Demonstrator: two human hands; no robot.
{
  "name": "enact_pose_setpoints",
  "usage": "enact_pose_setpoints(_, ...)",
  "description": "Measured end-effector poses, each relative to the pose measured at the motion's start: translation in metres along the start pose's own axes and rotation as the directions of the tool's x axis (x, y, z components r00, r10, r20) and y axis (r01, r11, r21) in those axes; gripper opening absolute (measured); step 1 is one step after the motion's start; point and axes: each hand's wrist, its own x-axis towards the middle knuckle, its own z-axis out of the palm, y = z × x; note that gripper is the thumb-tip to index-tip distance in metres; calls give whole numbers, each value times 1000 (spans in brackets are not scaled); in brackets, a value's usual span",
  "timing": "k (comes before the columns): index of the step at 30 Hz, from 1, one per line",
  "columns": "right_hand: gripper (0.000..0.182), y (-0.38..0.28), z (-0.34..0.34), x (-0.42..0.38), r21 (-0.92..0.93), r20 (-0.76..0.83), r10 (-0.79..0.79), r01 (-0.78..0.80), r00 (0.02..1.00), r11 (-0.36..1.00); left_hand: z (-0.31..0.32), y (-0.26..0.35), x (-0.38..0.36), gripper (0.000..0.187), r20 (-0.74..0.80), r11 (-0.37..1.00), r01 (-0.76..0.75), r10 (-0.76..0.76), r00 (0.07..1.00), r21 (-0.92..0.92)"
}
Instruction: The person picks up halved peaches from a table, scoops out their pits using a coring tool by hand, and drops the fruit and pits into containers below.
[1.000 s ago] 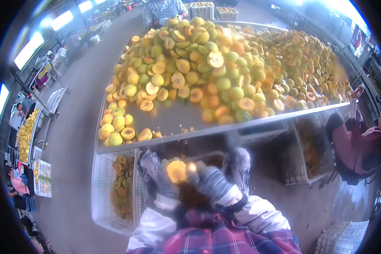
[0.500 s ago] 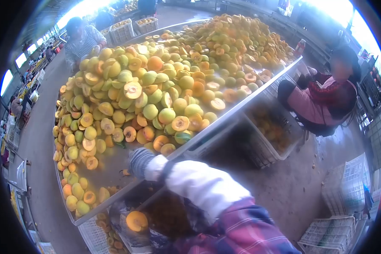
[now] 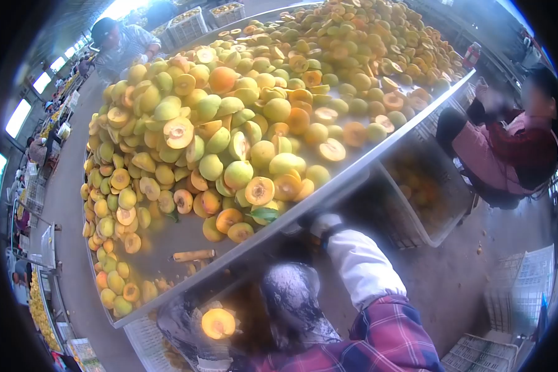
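Note:
My right hand (image 3: pixel 324 224), gloved and with a white sleeve, reaches to the table's near edge; its fingers are hidden beneath the rim. A short stick-like tool with a wooden handle (image 3: pixel 193 255) lies on the tabletop. Just left of my knees, a brightly lit yellow peach half (image 3: pixel 218 323) shows its cut face. Below it is a pale, cuff-like patch that may belong to my left arm, but no left fingers can be made out. Whole and halved yellow peaches (image 3: pixel 223 142) are heaped on the metal-edged table (image 3: pixel 378 149).
A crate (image 3: pixel 415 214) holding peaches stands under the table on the right. Beyond it sits a person in a pink apron (image 3: pixel 487 149). Another person (image 3: pixel 121 49) works at the far left corner. White crates (image 3: pixel 521 285) are stacked at lower right, and a red-capped bottle (image 3: pixel 472 54) stands by the far rim.
My right hand has left the tabletop, moving right and down to the near edge. The wooden-handled tool it was beside now lies in plain sight. The whole view has shifted slightly.

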Motion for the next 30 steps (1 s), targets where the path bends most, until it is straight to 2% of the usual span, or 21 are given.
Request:
enact_pose_setpoints(4,34,24,72,66,-112,-5,-53,52,999,992,-2,-3,-1,58,-29,997,61,-63,998,-37)
enact_pose_setpoints(10,23,-7,45,95,-208,-45,-84,73,995,975,-9,-8,6,63,14,992,91,-90,996,-88)
enact_pose_setpoints(13,19,-13,36,78,-194,-103,-137,115,985,974,2,0,-3,55,-10,996,82,-82,997,-47)
enact_pose_setpoints(16,17,-15,22,21,-147,-293,-274,240,916,960,8,7,-15,47,-21,999,43,-44,999,-8)
enact_pose_setpoints(18,17,-30,-7,-35,-77,-512,-393,414,764,907,15,13,-22,42,-26,999,7,-7,1000,34)
enact_pose_setpoints(19,19,-35,-19,-52,155,-391,-169,246,905,957,18,14,-23,39,-25,998,-6,8,1000,55)
enact_pose_setpoints(20,26,-26,-10,-61,693,-204,103,69,974,718,23,17,-25,37,-21,997,-28,30,999,76)
enact_pose_setpoints(21,32,-16,-3,-90,680,-382,-59,324,922,658,17,8,-24,37,-15,998,-19,20,1000,66)
enact_pose_setpoints(22,39,-8,2,-125,618,-548,-201,555,812,556,5,-5,-15,38,43,996,-70,73,996,-61)
enact_pose_setpoints(23,39,-7,10,-156,614,-546,-195,547,815,570,-1,-16,-12,38,93,976,-111,130,987,-189)
enact_pose_setpoints(24,41,-12,19,-185,838,-474,-50,468,879,279,-1,-17,-10,39,99,974,-115,136,986,-197)
enact_pose_setpoints(25,44,-16,25,-203,933,-351,60,354,935,-69,2,-16,-11,41,101,975,-105,126,987,-194)
enact_pose_setpoints(26,44,-18,28,-214,933,-350,74,355,934,-64,5,-13,-11,42,105,977,-101,122,987,-187)
enact_pose_setpoints(28,42,-24,33,-229,961,-255,73,245,964,126,10,-12,-13,45,118,978,-89,113,987,-191)
enact_pose_setpoints(29,42,-34,32,-233,961,-254,70,244,965,128,11,-12,-15,47,122,977,-86,112,986,-195)
enact_pose_setpoints(30,40,-49,27,-235,978,-204,22,203,979,56,11,-12,-17,48,125,976,-85,111,986,-200)
